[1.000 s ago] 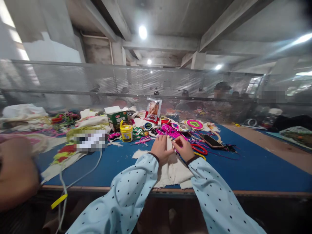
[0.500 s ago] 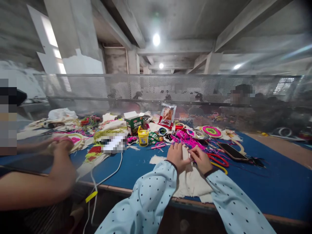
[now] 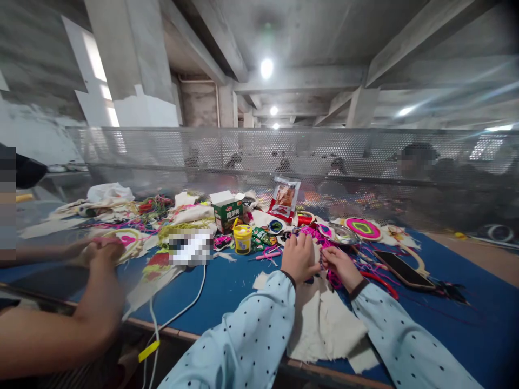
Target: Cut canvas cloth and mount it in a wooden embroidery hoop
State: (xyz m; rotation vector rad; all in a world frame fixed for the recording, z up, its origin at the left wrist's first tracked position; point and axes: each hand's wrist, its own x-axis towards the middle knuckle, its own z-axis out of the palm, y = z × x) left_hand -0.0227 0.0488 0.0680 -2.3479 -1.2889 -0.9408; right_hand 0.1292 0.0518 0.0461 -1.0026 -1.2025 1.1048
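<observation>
A piece of off-white cloth (image 3: 326, 329) with frayed edges hangs creased over the table's front edge. My left hand (image 3: 300, 260) is closed on its upper part, fingers folded over the far side and thumb pointing right. Just to the right, the fingertips of my right hand (image 3: 341, 267) are pinched together beside the cloth's upper edge. Whatever lies in that pinch is too small to make out. Bright pink yarn (image 3: 334, 278) shows behind and between the hands. A pink pen-like tool (image 3: 267, 255) lies to the left of my left hand.
A yellow tub (image 3: 242, 239), a green box (image 3: 226, 212) and a red-and-silver packet (image 3: 285, 199) stand behind. On the right lie a phone (image 3: 402, 269) and a pink-green round hoop piece (image 3: 364, 229). A co-worker's hands (image 3: 103, 248) hold a hoop at left. A white cable (image 3: 190, 302) crosses the table edge.
My right hand has drawn slightly right and away from the left hand. The cloth now spreads lower over the table edge, and more pink yarn shows between my hands. The view has shifted slightly.
</observation>
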